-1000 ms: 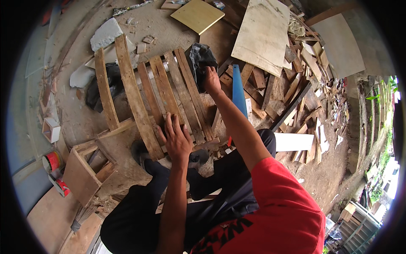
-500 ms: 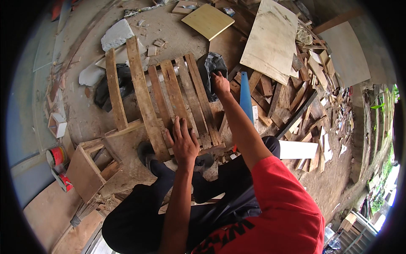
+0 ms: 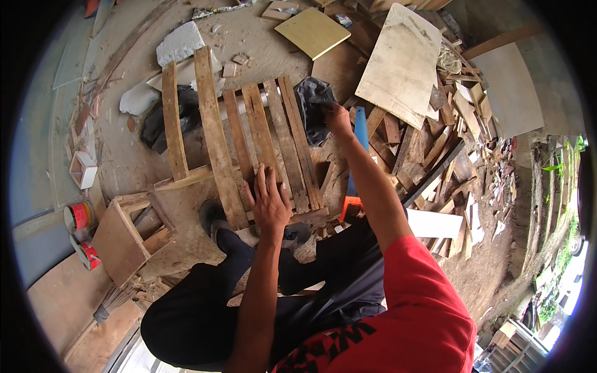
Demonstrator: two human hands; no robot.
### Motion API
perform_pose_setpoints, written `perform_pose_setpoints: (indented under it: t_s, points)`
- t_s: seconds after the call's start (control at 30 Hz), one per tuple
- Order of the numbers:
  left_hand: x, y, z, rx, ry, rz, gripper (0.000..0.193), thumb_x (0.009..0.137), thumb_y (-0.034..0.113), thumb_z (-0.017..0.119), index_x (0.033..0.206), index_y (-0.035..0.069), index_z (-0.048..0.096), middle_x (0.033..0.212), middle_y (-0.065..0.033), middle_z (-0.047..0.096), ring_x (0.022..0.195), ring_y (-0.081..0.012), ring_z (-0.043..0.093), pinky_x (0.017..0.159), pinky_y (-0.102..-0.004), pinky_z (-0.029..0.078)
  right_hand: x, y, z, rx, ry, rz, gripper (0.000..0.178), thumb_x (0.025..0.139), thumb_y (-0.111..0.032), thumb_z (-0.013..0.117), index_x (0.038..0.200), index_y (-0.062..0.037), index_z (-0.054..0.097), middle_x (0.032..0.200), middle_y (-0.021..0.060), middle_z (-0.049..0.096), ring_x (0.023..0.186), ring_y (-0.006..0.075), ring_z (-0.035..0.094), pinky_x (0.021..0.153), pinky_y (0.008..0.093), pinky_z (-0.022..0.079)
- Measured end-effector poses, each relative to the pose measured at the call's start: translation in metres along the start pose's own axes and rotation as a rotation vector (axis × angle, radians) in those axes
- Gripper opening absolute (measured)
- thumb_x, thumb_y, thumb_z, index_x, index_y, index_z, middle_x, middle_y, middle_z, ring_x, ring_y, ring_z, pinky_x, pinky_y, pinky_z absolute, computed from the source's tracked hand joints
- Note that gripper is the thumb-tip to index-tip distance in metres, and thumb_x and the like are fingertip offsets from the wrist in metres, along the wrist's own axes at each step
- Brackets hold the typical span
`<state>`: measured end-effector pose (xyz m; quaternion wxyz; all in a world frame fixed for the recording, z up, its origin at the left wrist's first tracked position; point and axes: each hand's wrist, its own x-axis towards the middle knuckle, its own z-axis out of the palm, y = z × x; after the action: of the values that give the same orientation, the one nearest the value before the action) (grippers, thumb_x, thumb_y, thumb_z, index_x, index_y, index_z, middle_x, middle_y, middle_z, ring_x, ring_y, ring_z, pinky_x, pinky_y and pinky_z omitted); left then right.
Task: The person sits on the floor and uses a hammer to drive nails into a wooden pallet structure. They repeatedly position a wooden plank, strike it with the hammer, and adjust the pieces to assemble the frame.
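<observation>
A slatted wooden frame [image 3: 214, 133], like a pallet of several weathered slats on cross pieces, lies on the floor before me. My left hand [image 3: 270, 200] rests flat on its near end, fingers stretched out over the slats. To the right of the frame sits a crumpled black plastic bag [image 3: 313, 105], its mouth agape. At the bag's right edge is my right hand [image 3: 337, 118], fingers curled inward and partly lost in the dark of the bag; what they hold does not show. A handsaw [image 3: 360, 133] with blue blade and orange handle lies beside my right forearm.
Wood offcuts [image 3: 429, 149] are heaped at the right, with a pale plywood sheet [image 3: 398, 65] on top. A yellowish board [image 3: 312, 32] lies farther off. At the left stand a wooden box [image 3: 124, 239] and red cans [image 3: 79, 216]. White foam chunks [image 3: 179, 43] lie beyond the frame.
My right hand has drawn back from inside the bag to its right edge, its fingers now curled. The left hand stays on the slats. The saw's orange handle has come into fuller view.
</observation>
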<state>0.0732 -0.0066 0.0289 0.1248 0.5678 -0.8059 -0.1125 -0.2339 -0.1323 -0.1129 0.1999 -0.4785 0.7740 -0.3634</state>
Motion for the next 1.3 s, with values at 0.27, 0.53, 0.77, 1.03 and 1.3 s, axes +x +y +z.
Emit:
perform_pose_setpoints:
  t_s: [0.27,0.53,0.77,1.03,1.3]
  points:
    - [0.000,0.001,0.000,-0.007,0.011,0.009,0.044,0.104,0.030,0.041,0.141,0.008,0.047,0.153,-0.0112,0.035,0.136,-0.0294,0.041,0.119,-0.0557,0.018,-0.002,-0.017,-0.035,0.710,-0.216,0.352,0.029,0.097,-0.027,0.063,0.109,-0.0001,0.065,0.103,0.0090,0.071,0.085,0.0197,0.069,0.075,0.0332,0.054]
    - [0.000,0.001,0.001,0.006,0.013,0.010,0.044,0.104,0.031,0.040,0.141,0.007,0.046,0.153,-0.0118,0.034,0.136,-0.0299,0.041,0.119,-0.0559,0.018,-0.008,-0.036,-0.045,0.841,-0.291,0.405,0.030,0.097,-0.031,0.063,0.109,-0.0032,0.063,0.109,0.0104,0.070,0.097,0.0225,0.069,0.084,0.0358,0.054]
    - [0.000,0.001,-0.001,0.010,0.010,0.039,0.044,0.103,0.027,0.043,0.139,0.002,0.045,0.149,-0.0170,0.037,0.135,-0.0329,0.042,0.118,-0.0573,0.016,-0.010,-0.029,-0.038,0.896,-0.246,0.430,0.026,0.095,-0.029,0.067,0.104,-0.0043,0.063,0.105,0.0090,0.071,0.096,0.0209,0.069,0.083,0.0349,0.054]
    - [0.000,0.002,0.001,0.030,0.002,0.007,0.045,0.103,0.030,0.040,0.141,0.007,0.046,0.153,-0.0115,0.035,0.136,-0.0289,0.042,0.120,-0.0546,0.017,-0.011,-0.017,-0.031,0.897,-0.203,0.421,0.019,0.093,-0.022,0.070,0.099,-0.0039,0.065,0.097,0.0071,0.071,0.090,0.0184,0.069,0.080,0.0309,0.054]
    - [0.001,0.002,0.001,0.036,-0.002,0.014,0.046,0.103,0.031,0.041,0.142,0.007,0.045,0.153,-0.0115,0.035,0.136,-0.0288,0.041,0.120,-0.0542,0.016,-0.009,-0.007,-0.026,0.885,-0.191,0.413,0.017,0.093,-0.020,0.069,0.096,-0.0046,0.065,0.092,0.0045,0.069,0.088,0.0175,0.068,0.077,0.0309,0.055]
